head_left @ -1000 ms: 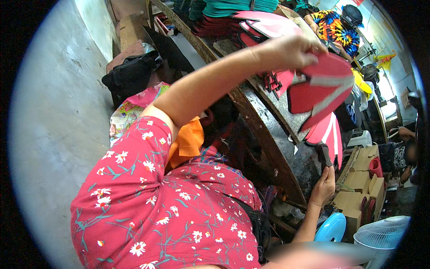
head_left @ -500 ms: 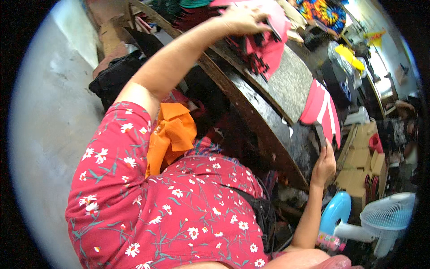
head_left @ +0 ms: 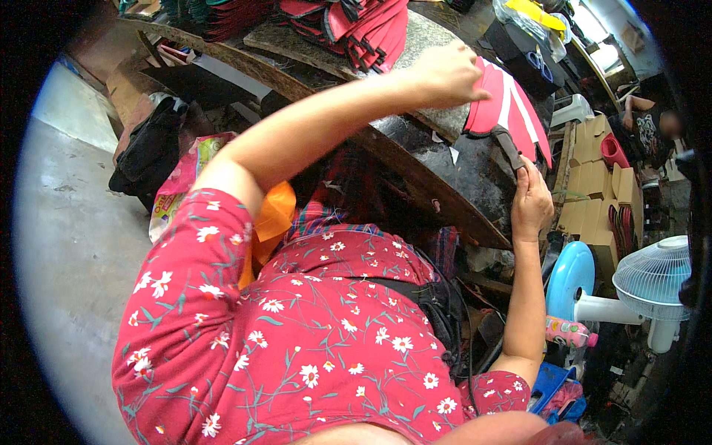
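Observation:
A flat red piece with white stripes [head_left: 512, 111] hangs over the right end of the bench. At its near edge, a dark, bent strap [head_left: 506, 146] is pinched between the thumb and fingers of my right hand [head_left: 532, 199]. My left hand [head_left: 449, 74] reaches across to the piece's upper left edge. Its fingers are curled and its thumb lies by that edge; anything inside them is hidden. Beyond my left forearm, a pile of red pieces with black ends [head_left: 367, 37] lies on a grey stone slab [head_left: 423, 33].
The dark bench [head_left: 415, 167] runs across in front of me. To the right are cardboard boxes [head_left: 593, 200], a blue and white fan [head_left: 649, 278] and a pink bottle [head_left: 569, 332]. A person [head_left: 653, 122] is farther right. Orange cloth [head_left: 274, 211] and a black bag [head_left: 148, 144] are at left.
My left hand has moved from the pile rightward to the striped red piece. My right hand stays by the strap. The view has shifted, so the bench sits higher.

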Available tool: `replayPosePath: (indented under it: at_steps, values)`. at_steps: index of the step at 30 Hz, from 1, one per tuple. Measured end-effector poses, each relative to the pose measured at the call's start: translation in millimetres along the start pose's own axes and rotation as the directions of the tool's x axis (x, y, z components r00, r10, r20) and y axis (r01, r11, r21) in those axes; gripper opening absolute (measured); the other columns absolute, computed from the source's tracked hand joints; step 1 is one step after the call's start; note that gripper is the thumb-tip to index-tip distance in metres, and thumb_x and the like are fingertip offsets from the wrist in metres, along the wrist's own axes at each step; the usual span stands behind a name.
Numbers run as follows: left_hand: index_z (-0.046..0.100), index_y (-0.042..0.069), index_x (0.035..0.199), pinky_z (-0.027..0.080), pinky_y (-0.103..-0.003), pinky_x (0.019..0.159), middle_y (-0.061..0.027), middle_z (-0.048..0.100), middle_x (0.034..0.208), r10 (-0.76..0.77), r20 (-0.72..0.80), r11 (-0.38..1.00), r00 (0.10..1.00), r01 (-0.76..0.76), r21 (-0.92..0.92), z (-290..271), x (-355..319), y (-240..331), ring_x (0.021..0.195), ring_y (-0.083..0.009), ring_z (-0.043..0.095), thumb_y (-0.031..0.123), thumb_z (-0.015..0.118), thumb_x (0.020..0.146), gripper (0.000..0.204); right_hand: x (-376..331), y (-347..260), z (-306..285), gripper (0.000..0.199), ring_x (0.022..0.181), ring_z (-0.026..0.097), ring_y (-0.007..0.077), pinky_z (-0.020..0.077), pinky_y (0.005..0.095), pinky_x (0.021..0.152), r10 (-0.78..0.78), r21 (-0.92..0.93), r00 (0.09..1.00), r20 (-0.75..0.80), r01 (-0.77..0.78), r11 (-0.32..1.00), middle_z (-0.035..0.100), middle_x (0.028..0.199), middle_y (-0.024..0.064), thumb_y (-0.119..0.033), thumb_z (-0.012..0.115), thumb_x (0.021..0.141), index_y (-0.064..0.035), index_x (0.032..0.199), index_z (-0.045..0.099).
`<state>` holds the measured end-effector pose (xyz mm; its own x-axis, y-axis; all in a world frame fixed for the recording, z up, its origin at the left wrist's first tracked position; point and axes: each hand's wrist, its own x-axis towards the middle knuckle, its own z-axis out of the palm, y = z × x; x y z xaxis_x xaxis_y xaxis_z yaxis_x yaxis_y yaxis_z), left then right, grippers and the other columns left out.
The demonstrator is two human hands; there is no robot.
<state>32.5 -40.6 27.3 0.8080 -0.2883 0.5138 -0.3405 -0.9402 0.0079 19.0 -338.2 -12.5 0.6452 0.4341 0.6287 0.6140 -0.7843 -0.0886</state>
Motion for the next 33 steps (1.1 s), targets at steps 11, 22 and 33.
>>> replayPosePath:
  at_steps: [11, 22, 33]
  values:
    - [0.076, 0.007, 0.100, 0.053, -0.046, 0.087, -0.0183, 0.067, 0.109, -0.397, 0.049, 0.908, 0.917, 0.400, -0.124, 81, 52, 12, 0.106, -0.0342, 0.064, 0.056, 0.076, 0.071, 0.057, 0, -1, 1, 0.027, 0.088, 0.068, 0.0295, 0.0522, 0.0403, 0.074, -0.003, 0.017, 1.000, 0.002, 0.002, 1.000, 0.072, 0.100, 0.0067, -0.037, 0.054, 0.100, -0.0203, 0.113, 0.070]
    - [0.050, 0.003, 0.128, 0.054, -0.045, 0.087, -0.0291, 0.068, 0.097, -0.598, 0.122, 0.248, 0.792, 0.327, -0.912, 32, 7, -6, 0.093, -0.0438, 0.067, 0.016, 0.064, 0.084, 0.048, -5, 2, -9, 0.031, 0.096, 0.068, 0.0365, 0.0524, 0.0414, 0.081, -0.109, 0.162, 0.994, -0.019, 0.111, 0.981, 0.071, 0.107, 0.0168, -0.028, 0.048, 0.104, -0.0072, 0.116, 0.068]
    - [0.063, -0.003, 0.124, 0.049, -0.034, 0.100, -0.0228, 0.066, 0.120, -0.454, 0.202, 0.592, 0.868, 0.463, -0.660, -60, -160, -19, 0.112, -0.0307, 0.066, 0.010, 0.056, 0.082, 0.045, 72, -65, -39, 0.039, 0.065, 0.053, 0.0067, 0.0423, 0.0222, 0.058, 0.115, 0.830, 0.946, 0.304, -0.323, 0.455, 0.063, 0.083, 0.0020, -0.033, 0.051, 0.105, -0.0065, 0.131, 0.060]
